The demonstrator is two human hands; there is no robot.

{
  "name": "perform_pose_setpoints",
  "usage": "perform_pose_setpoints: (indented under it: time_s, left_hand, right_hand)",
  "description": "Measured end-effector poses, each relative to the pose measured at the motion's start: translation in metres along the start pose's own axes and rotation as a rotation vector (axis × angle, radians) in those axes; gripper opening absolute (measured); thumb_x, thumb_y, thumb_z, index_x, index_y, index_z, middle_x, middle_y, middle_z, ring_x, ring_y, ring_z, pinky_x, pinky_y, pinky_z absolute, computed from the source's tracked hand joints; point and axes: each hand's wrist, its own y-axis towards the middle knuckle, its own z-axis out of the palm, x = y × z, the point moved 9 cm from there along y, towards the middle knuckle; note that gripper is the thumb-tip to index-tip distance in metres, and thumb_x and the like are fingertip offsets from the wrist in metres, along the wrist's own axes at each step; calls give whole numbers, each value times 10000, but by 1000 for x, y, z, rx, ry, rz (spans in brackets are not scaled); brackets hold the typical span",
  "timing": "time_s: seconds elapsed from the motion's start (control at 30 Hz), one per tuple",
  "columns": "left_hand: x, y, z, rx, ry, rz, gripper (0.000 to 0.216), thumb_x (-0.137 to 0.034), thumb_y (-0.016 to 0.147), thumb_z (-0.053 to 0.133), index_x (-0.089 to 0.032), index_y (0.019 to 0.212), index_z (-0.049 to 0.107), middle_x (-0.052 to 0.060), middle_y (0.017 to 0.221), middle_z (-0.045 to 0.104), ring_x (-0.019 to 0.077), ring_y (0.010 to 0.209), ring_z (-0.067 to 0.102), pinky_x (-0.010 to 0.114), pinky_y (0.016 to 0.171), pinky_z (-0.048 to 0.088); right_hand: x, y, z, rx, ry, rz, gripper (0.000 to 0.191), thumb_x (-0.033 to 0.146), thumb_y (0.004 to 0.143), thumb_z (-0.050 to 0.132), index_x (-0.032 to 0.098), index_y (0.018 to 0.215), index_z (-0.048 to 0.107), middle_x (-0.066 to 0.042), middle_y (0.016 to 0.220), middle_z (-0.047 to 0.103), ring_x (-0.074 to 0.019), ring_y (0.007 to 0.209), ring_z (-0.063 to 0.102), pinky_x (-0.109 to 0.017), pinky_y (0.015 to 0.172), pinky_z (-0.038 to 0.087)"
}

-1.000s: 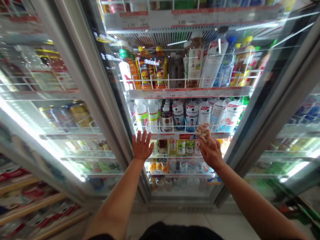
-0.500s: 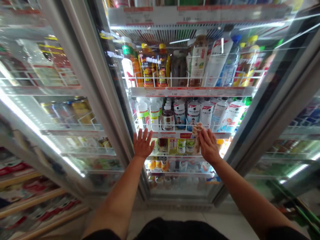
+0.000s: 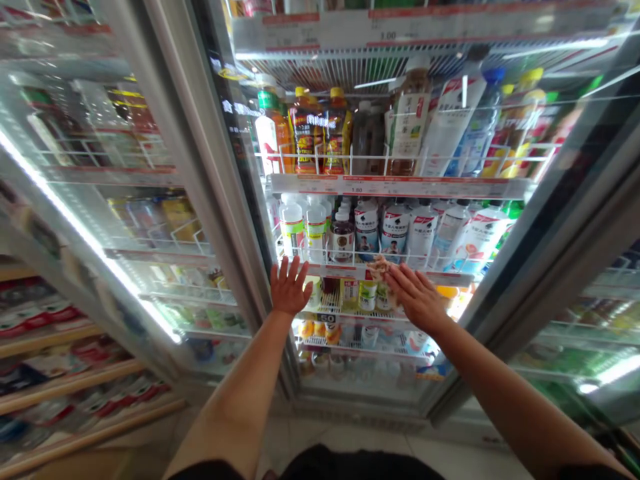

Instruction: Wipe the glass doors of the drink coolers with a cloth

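My left hand (image 3: pixel 290 288) lies flat with fingers spread on the glass door (image 3: pixel 350 220) of a drinks fridge, near the door's left edge. My right hand (image 3: pixel 414 293) presses a crumpled pinkish cloth (image 3: pixel 380 268) against the same glass, fingers stretched over it. Both hands sit at the height of the red-and-white price strip (image 3: pixel 350 271) under a row of white bottles (image 3: pixel 395 230).
Behind the glass, wire shelves hold orange tea bottles (image 3: pixel 310 140) above and small cans and cups (image 3: pixel 350 293) lower down. A grey door frame (image 3: pixel 200 167) separates a second fridge door on the left. Wooden shelves with red packets (image 3: pixel 60 387) stand at the lower left.
My right hand has slid the cloth leftward and slightly down across the glass. My left hand has stayed put. The view has shifted a little to the left.
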Motion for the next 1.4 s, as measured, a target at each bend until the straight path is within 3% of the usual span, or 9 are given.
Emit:
perform_pose_setpoints:
  time_s: [0.2,0.4,0.5,0.6,0.8,1.0,1.1,1.23,1.4]
  left_hand:
    - [3,-5,4,12,1,-31,672,-416,953,479,-296,1565,229,60,1594,335,235,1526,145,472,1264,92]
    - [1,-5,4,21,4,-27,670,-408,951,486,-294,1563,238,60,1588,343,238,1524,159,478,1262,93]
    - [-1,-2,-1,9,-6,-15,687,-391,948,496,-287,1568,217,59,1585,346,233,1524,157,471,1262,102]
    - [-3,0,-5,0,-22,-11,707,-374,940,514,-285,1570,205,55,1567,377,222,1521,173,457,1263,109]
    - [-1,-1,-5,-4,-39,-22,712,-384,930,533,-290,1565,224,45,1542,421,210,1516,195,441,1267,107]
    - [0,-5,-2,23,-52,-24,673,-390,933,536,-313,1549,276,36,1541,421,209,1514,203,442,1272,88]
    - [-1,-5,-1,35,-70,-24,673,-387,931,543,-311,1547,283,34,1532,433,203,1518,185,438,1275,75]
    - [-1,-5,1,64,-89,-30,634,-387,939,530,-329,1533,316,23,1532,432,196,1516,192,431,1275,59]
    - [-1,-4,0,71,-115,-18,637,-369,933,549,-309,1528,332,28,1516,457,186,1525,149,424,1276,59]
  right_hand:
    - [-41,2,-32,-329,-7,166,647,86,917,546,215,1528,377,-105,1446,566,-269,1440,413,-431,1163,405]
    - [-10,-20,-6,-210,-93,184,714,234,919,622,119,1550,308,-206,1476,504,-330,1448,385,-487,1166,382]
    - [-15,-20,-8,-162,-110,136,631,165,931,587,179,1525,373,-169,1439,558,-300,1409,453,-456,1158,392]
    - [-34,5,-27,-180,-61,53,611,72,922,545,239,1498,423,-113,1387,618,-254,1355,525,-405,1120,447]
    - [-49,75,-62,-515,-57,181,577,55,918,529,248,1461,490,-97,1423,582,-273,1342,526,-436,1087,503]
    - [20,85,-12,-235,-14,124,670,116,938,509,207,1564,289,-117,1495,511,-287,1477,342,-460,1186,371]
    - [13,98,-18,-201,25,122,665,62,948,427,284,1560,291,-55,1491,525,-241,1461,378,-428,1187,377]
    - [-4,124,-39,-330,36,205,661,70,958,420,313,1557,284,-35,1540,464,-255,1469,363,-465,1184,390]
    - [53,121,-9,-170,78,14,686,38,936,441,243,1567,267,-62,1436,581,-216,1462,376,-404,1175,380]
